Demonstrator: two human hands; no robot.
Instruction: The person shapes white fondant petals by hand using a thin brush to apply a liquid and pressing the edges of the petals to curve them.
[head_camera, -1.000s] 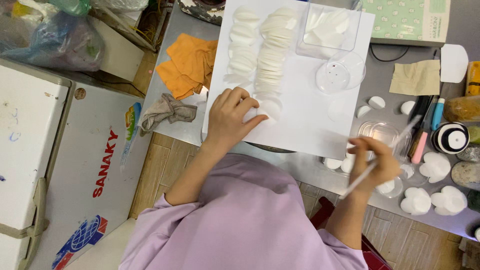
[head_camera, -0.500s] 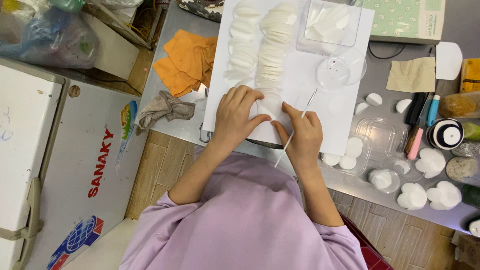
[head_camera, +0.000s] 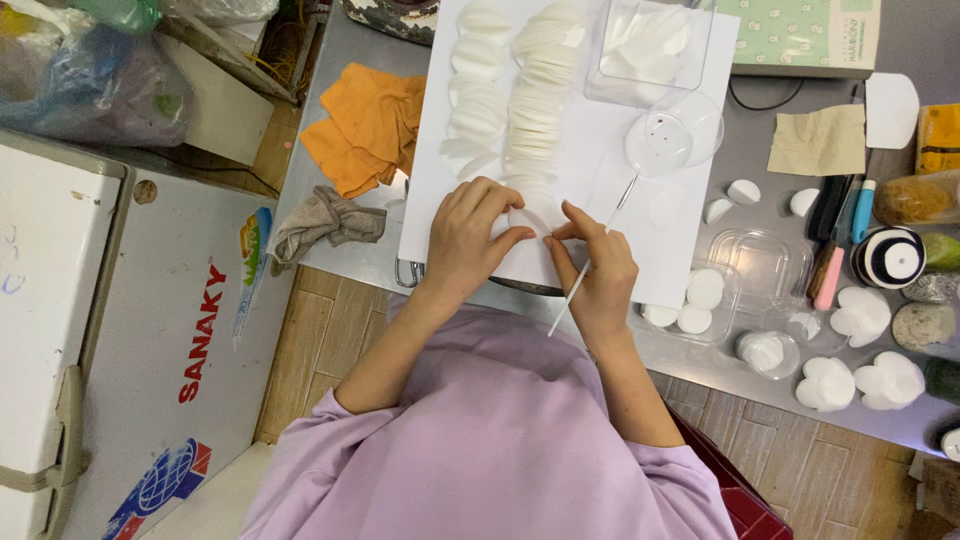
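My right hand (head_camera: 598, 270) grips a thin white stick (head_camera: 585, 272), fingers pinched closed around it, its far end lying toward the clear round dish (head_camera: 672, 140). My left hand (head_camera: 470, 235) rests curled, fingertips pressing a white disc (head_camera: 528, 218) at the near edge of the white board (head_camera: 690, 240); both hands meet on that disc. Beyond them, two overlapping rows of finished discs (head_camera: 520, 100) run up the board, judged as most of the work done. Right of the board, loose white pieces (head_camera: 700, 295) lie in a clear tray (head_camera: 760, 255), apparently unprocessed. Orange cloths (head_camera: 365, 125) lie far left.
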